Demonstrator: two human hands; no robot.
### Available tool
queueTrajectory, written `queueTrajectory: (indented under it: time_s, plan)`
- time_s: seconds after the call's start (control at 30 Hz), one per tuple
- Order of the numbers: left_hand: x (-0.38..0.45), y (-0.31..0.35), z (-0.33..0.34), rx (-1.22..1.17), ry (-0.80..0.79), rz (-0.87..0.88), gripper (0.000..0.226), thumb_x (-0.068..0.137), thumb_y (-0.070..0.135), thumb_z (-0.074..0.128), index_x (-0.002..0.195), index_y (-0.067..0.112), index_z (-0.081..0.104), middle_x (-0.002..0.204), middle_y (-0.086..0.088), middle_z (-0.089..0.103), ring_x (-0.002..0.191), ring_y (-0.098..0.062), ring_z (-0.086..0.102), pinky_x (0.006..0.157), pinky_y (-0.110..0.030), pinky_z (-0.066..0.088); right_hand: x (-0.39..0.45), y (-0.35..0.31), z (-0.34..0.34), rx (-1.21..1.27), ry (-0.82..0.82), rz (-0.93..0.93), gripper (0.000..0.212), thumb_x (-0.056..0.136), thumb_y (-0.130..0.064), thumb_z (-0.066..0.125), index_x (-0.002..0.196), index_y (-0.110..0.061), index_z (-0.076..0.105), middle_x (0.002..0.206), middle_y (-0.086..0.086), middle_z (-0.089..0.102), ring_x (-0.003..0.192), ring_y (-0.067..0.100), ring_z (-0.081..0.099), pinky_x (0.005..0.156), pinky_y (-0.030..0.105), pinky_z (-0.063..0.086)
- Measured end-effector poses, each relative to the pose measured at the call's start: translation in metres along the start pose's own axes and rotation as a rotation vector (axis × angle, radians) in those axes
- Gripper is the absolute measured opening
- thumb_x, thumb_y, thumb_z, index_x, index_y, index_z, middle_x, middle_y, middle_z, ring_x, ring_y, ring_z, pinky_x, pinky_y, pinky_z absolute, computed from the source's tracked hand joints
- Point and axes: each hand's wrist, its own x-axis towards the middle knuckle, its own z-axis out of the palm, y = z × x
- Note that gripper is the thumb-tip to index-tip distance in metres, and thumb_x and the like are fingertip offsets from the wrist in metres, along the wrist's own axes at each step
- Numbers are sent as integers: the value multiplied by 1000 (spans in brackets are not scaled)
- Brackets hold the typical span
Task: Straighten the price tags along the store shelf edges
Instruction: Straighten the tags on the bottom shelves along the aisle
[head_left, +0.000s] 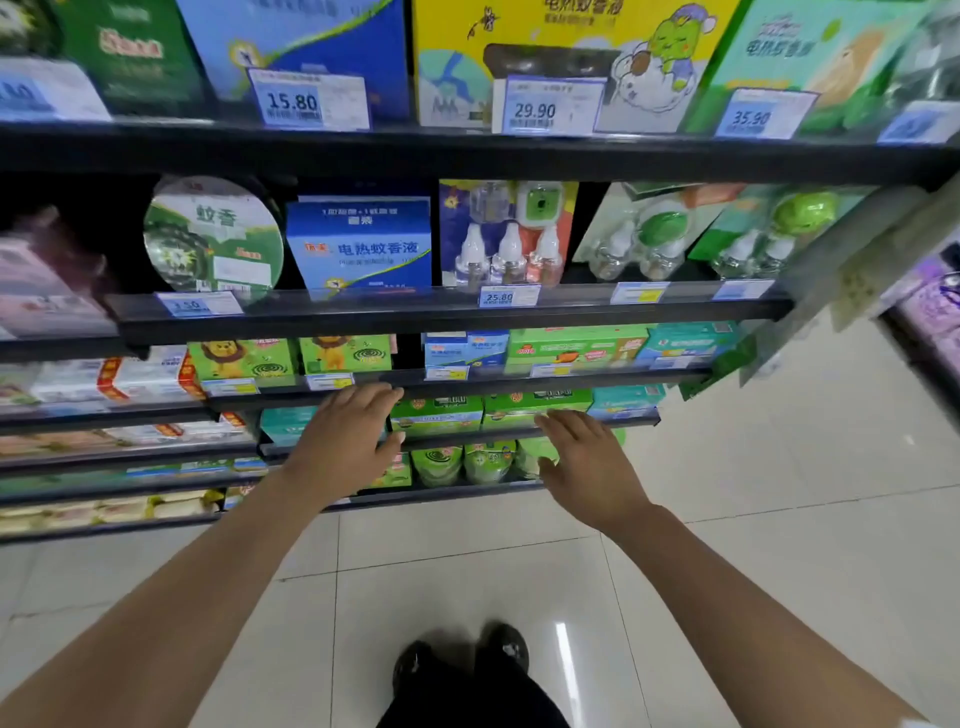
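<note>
Both forearms reach up from 6 o'clock: left hand (347, 437) and right hand (589, 462), fingers spread, empty, partly covering lower shelf edges (467, 387); price tags (328, 382) there are blurred.

Stacked shelves at 12, both hands low at centre, floor at 6.
15.80 tag (310, 100) at 11, 29.90 tag (548, 107) at 12, 35.90 tag (762, 115) at 1, all on top shelf edge (467, 153). 25.80 tag (508, 296) one shelf below. Left hand (349, 435) left of right hand (587, 462), before lower shelves. Shoes (462, 660) on floor (727, 519) at 6.
</note>
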Motion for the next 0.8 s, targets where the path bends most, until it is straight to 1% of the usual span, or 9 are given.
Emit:
queueTrajectory:
  time_s: [0.13, 0.27, 0.4, 0.47, 0.6, 0.7, 0.8]
  plan:
    - [27, -11, 22, 7, 59, -23, 58, 93, 35, 51, 145, 14, 36, 145, -4, 40, 132, -23, 35, 110, -36, 23, 40, 9, 36, 15, -40, -75, 52, 71, -15, 72, 119, -3, 57, 116, 18, 61, 107, 38, 56, 92, 50, 45]
    - [55, -17, 54, 15, 102, -16, 58, 93, 34, 51, 145, 14, 34, 147, -2, 38, 133, -22, 32, 112, -34, 16, 79, 15, 79, -4, -42, -142, 52, 79, -24, 57, 126, -2, 53, 123, 17, 58, 112, 36, 53, 94, 44, 41]
    - [84, -20, 90, 55, 117, 22, 59, 94, 36, 48, 147, 16, 30, 151, -1, 32, 137, -21, 27, 114, -34, 9, 113, 20, 116, -30, -64, -207, 57, 83, -23, 61, 134, -4, 45, 136, 15, 48, 123, 33, 44, 102, 42, 33]
    - [96, -22, 107, 72, 124, 57, 59, 95, 35, 48, 147, 15, 30, 152, -2, 30, 138, -21, 26, 114, -34, 7, 125, 24, 130, -61, -78, -228, 60, 83, -23, 61, 136, -4, 42, 139, 14, 45, 126, 32, 41, 103, 41, 30]
    - [113, -29, 131, 81, 132, 32, 61, 92, 35, 49, 147, 14, 30, 152, -4, 30, 138, -22, 26, 115, -37, 5, 138, 30, 150, -58, -62, -216, 59, 79, -19, 64, 132, -2, 46, 134, 17, 49, 121, 36, 46, 101, 45, 35]
    - [122, -32, 140, 107, 160, -7, 66, 88, 35, 53, 146, 14, 30, 151, -5, 32, 138, -22, 28, 116, -41, -1, 144, 32, 154, -68, -44, -206, 59, 78, -19, 65, 131, -2, 47, 129, 16, 54, 115, 35, 49, 95, 45, 40]
    - [129, -32, 146, 100, 181, -19, 68, 85, 33, 57, 146, 15, 32, 148, -4, 37, 136, -21, 32, 116, -43, -1, 150, 32, 154, -104, -36, -222, 57, 80, -20, 61, 133, -3, 46, 127, 14, 55, 113, 33, 49, 93, 45, 40]
